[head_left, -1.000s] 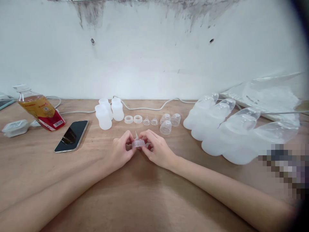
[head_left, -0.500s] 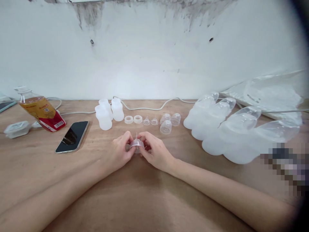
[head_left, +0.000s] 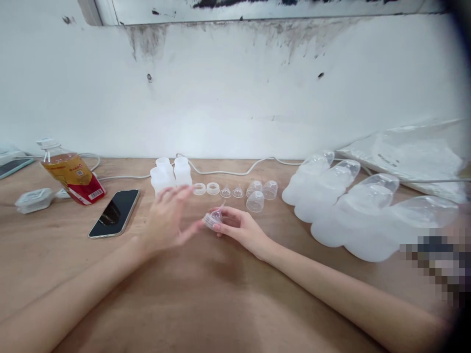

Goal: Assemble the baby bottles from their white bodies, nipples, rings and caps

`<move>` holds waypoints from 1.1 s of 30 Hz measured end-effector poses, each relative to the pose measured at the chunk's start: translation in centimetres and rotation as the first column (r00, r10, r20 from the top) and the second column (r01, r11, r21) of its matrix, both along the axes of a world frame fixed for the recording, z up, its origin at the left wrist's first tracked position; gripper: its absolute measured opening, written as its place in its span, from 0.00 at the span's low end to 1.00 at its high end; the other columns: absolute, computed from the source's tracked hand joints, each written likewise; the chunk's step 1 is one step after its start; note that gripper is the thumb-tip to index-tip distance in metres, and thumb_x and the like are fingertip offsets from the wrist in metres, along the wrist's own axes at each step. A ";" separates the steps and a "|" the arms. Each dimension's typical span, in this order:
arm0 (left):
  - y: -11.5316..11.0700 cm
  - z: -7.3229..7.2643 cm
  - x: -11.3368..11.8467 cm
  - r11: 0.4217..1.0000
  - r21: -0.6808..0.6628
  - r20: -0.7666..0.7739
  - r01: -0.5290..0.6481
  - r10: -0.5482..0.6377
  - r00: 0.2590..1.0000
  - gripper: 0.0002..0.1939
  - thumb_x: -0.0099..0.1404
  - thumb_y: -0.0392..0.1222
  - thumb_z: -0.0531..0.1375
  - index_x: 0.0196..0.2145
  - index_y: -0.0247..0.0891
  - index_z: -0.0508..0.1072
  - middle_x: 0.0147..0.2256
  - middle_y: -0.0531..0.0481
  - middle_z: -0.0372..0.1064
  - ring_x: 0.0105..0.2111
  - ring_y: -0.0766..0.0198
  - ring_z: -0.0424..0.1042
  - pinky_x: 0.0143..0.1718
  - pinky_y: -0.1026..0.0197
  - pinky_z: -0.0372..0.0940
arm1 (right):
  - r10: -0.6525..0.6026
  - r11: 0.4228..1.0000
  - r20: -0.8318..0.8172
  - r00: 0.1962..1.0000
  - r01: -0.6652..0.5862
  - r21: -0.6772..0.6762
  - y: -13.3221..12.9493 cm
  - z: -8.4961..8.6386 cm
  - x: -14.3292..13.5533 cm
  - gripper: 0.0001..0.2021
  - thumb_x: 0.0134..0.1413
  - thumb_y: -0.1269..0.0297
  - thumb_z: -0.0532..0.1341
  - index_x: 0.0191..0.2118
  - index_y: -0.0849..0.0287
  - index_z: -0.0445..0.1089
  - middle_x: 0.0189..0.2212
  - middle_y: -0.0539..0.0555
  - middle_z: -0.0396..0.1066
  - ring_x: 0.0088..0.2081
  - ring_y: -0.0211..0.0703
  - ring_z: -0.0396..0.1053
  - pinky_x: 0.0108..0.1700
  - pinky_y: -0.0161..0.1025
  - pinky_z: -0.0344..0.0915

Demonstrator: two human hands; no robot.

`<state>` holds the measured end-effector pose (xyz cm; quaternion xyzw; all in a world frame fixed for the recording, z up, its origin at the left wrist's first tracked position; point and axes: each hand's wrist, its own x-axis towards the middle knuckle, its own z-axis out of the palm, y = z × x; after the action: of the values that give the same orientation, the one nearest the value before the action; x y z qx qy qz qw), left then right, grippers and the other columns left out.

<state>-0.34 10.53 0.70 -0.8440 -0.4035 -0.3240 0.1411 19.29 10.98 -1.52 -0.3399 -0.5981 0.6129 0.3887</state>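
Observation:
My right hand (head_left: 239, 228) grips a clear bottle nipple (head_left: 213, 218) that appears set in a ring collar, tilted to the left above the table. My left hand (head_left: 167, 218) is apart from it, fingers spread and a little blurred, in front of several frosted white baby bottles (head_left: 160, 180). Behind the hands lie two ring collars (head_left: 212, 189), two loose clear nipples (head_left: 237, 191) and three clear dome caps (head_left: 255, 201) in a row.
At right, several capped frosted bottles (head_left: 331, 230) lie tilted together beside a plastic bag (head_left: 408, 147). A phone (head_left: 115, 214), a tea bottle (head_left: 75, 174) and a small plastic box (head_left: 34, 201) occupy the left. A white cable (head_left: 228, 172) runs along the wall.
My left hand has let go of the nipple piece and moved left, its fingers opening. My right hand keeps the piece, now tilted. The camera view has tipped slightly upward.

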 end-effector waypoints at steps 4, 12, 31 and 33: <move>2.9 -0.2 -2.8 0.904 0.018 0.472 -0.427 0.368 0.801 0.35 0.52 0.51 0.60 0.51 0.32 0.53 0.50 0.35 0.54 0.49 0.50 0.58 0.50 0.50 0.56 | -0.035 0.999 0.015 0.999 0.034 0.021 -0.1 0.1 0.2 0.16 0.38 0.67 0.66 0.36 0.59 0.64 0.40 0.53 0.69 0.40 0.40 0.67 0.45 0.40 0.64; 5.8 -2.1 -4.8 0.764 -0.463 0.397 -0.450 0.633 0.665 0.28 0.45 0.55 0.61 0.38 0.31 0.65 0.41 0.37 0.62 0.44 0.45 0.63 0.44 0.46 0.59 | 0.031 0.997 0.021 0.999 -0.032 0.071 0.2 -0.5 0.3 0.16 0.37 0.67 0.66 0.36 0.59 0.63 0.37 0.53 0.68 0.39 0.39 0.68 0.43 0.41 0.65; -0.6 -2.2 0.8 0.929 -0.340 0.135 0.144 -0.103 0.985 0.18 0.56 0.47 0.56 0.44 0.41 0.59 0.39 0.48 0.69 0.36 0.59 0.69 0.37 0.60 0.62 | -0.168 0.981 -0.288 0.943 0.133 -0.140 -0.1 -0.1 4.5 0.18 0.42 0.67 0.64 0.43 0.54 0.65 0.41 0.52 0.69 0.48 0.44 0.65 0.50 0.46 0.61; -0.4 -2.3 0.8 0.926 -0.361 0.139 0.112 -0.066 0.988 0.18 0.56 0.48 0.56 0.44 0.41 0.60 0.38 0.48 0.69 0.35 0.60 0.69 0.36 0.60 0.62 | -0.148 0.984 -0.285 0.947 0.111 -0.143 -0.1 0.0 4.4 0.18 0.43 0.68 0.64 0.43 0.54 0.65 0.41 0.53 0.69 0.47 0.44 0.65 0.50 0.47 0.61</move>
<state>0.46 10.09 -1.64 -0.8510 -0.4262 -0.3008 -0.0598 23.67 10.90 -1.54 -0.3069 -0.4704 0.6661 0.4908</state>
